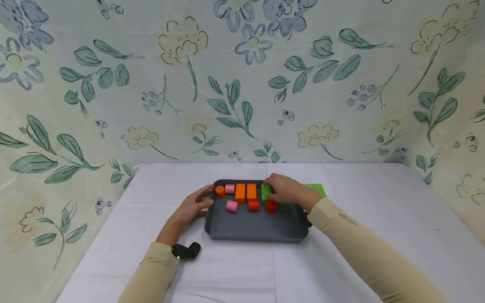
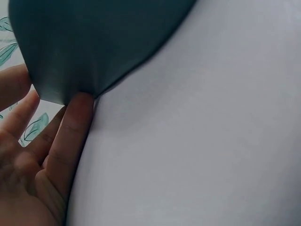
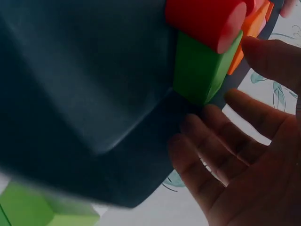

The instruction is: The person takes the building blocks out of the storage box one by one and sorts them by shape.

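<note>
My left hand (image 1: 193,206) rests against the left side of a dark grey tray (image 1: 257,231); in the left wrist view its fairly straight fingers (image 2: 70,136) touch the outside of the tray wall. At the tray's back right, my right hand (image 1: 285,189) reaches over a green block (image 3: 200,68). In the right wrist view its thumb and loosely bent fingers lie close beside that block, without a visible grip on it. A red cylinder (image 1: 270,207) lies just in front of the green block, partly under the hand in the head view.
In the tray stand two orange blocks (image 1: 240,193), an orange cylinder (image 1: 220,192), two pink cylinders (image 1: 232,206) and another red cylinder (image 1: 253,205). Light green blocks (image 1: 317,189) lie outside, right of the tray. White cloth (image 1: 235,269) covers the table; a floral curtain (image 1: 242,105) hangs behind.
</note>
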Demonstrator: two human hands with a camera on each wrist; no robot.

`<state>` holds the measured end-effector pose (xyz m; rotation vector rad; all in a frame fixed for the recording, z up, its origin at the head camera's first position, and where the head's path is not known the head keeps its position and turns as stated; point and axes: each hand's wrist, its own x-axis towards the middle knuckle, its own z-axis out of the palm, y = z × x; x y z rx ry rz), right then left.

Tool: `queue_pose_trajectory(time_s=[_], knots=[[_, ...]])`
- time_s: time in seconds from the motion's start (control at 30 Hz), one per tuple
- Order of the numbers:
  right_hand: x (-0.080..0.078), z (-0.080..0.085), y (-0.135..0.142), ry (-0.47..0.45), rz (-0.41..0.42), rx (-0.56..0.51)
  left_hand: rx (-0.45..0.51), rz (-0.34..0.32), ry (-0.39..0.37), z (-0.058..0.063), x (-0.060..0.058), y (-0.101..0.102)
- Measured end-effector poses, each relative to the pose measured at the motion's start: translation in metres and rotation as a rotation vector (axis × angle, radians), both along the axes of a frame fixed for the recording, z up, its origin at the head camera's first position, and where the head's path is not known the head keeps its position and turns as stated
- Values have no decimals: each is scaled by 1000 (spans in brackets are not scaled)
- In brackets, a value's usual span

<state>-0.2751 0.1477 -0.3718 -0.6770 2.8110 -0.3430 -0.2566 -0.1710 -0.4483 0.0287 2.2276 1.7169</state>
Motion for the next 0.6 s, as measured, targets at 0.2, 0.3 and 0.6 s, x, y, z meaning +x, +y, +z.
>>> queue_pose_trajectory(time_s=[0.2,0.3,0.6], knots=[[-3,-8,-7,-19,-58,13,-17,0,3,0,-1,0],[-5,-8,-13,-26,-60,16,-16,5,10,1,0,-1],[1,-8,-21,-68,-76,27,-10,-1,10,-3,-1,-1]])
